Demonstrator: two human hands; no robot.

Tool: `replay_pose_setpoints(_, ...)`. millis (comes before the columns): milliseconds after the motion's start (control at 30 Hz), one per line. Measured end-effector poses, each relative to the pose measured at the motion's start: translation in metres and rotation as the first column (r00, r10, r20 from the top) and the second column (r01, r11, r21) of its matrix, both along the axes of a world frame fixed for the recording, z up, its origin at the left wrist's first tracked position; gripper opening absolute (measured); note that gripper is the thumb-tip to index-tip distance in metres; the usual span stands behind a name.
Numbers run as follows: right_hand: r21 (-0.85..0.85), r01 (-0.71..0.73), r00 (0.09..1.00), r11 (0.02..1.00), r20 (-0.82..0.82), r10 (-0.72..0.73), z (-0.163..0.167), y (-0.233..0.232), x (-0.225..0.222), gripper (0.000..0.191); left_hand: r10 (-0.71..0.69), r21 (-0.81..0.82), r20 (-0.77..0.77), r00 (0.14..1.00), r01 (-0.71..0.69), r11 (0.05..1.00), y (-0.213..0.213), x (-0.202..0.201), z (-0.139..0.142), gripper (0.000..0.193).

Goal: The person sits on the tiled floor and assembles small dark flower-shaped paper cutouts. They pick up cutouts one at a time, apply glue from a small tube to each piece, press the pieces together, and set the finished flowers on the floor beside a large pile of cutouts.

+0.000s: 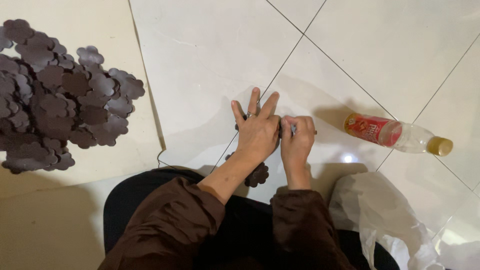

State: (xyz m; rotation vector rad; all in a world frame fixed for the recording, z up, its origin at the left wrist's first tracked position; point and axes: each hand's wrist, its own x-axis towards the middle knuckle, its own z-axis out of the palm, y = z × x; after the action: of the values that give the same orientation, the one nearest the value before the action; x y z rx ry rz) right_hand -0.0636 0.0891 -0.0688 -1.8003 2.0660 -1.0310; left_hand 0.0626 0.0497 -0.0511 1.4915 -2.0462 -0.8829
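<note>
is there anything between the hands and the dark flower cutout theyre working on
Nothing visible. The left hand lies flat right on the dark cutout on the floor tile, and the right hand presses a thin tool against it. The bottle and plastic bag lie off to the right.

hands: 2 | plastic bottle: 1 | white plastic bag: 1 | brown flower-shaped cutouts: one big pile, too many to count
</note>
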Motion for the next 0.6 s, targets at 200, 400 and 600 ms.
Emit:
replay_pose_setpoints(200,0.073,0.009,1.0,0.997,0.025,-0.011,-0.003,0.0,-0.003,0.007,-0.024,0.04,0.016,1.0,0.023,0.999,-0.002,0.002,0.006,0.014)
replay_pose_setpoints(400,0.162,0.179,0.977,0.97,0.089,-0.196,0.006,-0.005,-0.024,0.008,-0.045,0.069,0.028,0.999,0.043,0.997,-0.006,0.004,0.012,0.009)
replay_pose_setpoints(600,0.08,-0.054,0.998,0.995,0.037,0.051,0.002,0.001,-0.015,0.011,-0.016,0.027,0.011,1.0,0.016,1.0,-0.003,0.003,0.009,0.014)
